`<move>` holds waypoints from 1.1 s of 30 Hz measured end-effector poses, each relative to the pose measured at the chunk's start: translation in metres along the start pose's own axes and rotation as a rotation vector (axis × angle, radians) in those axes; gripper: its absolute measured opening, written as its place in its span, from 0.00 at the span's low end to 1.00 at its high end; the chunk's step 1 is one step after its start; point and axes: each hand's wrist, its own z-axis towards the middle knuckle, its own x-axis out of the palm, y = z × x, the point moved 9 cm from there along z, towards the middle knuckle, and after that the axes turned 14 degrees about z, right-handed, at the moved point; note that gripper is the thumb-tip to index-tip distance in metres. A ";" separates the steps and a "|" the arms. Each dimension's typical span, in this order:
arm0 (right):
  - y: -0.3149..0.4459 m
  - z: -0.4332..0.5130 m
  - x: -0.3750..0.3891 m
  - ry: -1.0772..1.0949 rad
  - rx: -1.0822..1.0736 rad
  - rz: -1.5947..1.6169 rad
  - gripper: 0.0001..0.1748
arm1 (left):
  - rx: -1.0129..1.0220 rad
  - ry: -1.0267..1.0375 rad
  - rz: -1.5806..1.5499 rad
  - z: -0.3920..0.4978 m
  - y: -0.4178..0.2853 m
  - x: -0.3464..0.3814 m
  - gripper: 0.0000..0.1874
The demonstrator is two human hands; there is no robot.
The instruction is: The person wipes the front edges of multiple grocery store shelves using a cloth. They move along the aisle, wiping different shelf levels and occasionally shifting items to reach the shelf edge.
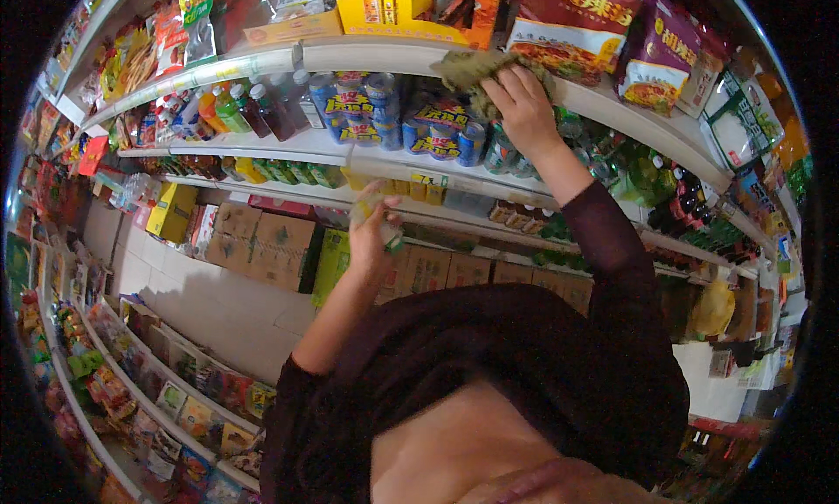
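Note:
My right hand (524, 107) presses a crumpled greenish-brown cloth (472, 74) against the front edge of the upper shelf (387, 59). Just above the cloth, maroon food packets (567, 28) stand on that shelf. Lower and to the left, my left hand (370, 238) is raised in front of the lower shelves. It holds a small clear plastic piece (362, 209) with yellow and green on it; blur hides what it is exactly. Blue shrink-wrapped drink cans (357, 110) sit between the two hands, on the shelf below the cloth.
Yellow display boxes (406, 22) stand left of the cloth. Plastic drink bottles (252, 107) line the shelf below. Cardboard cartons (262, 242) rest on the tiled floor (216, 314). Behind me at the left is another shelf of packaged goods (183, 412).

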 end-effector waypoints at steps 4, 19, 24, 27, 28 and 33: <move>0.007 0.003 0.027 0.034 -0.054 -0.013 0.20 | -0.087 -0.255 0.064 -0.021 0.012 -0.074 0.17; 0.106 0.141 0.188 0.119 -0.247 0.103 0.18 | -0.017 -0.285 0.100 -0.023 -0.009 -0.110 0.16; 0.056 0.079 0.125 0.117 -0.143 0.191 0.20 | -0.020 -0.306 0.150 -0.033 -0.010 -0.130 0.16; 0.025 0.030 0.063 0.080 -0.008 0.049 0.21 | -0.054 -0.361 0.123 -0.042 0.003 -0.160 0.16; 0.017 0.019 0.048 0.048 0.015 0.002 0.18 | -0.066 -0.392 0.126 -0.046 0.008 -0.171 0.16; 0.024 0.035 0.078 0.071 0.010 0.013 0.19 | -0.095 -0.437 0.129 -0.066 0.016 -0.204 0.21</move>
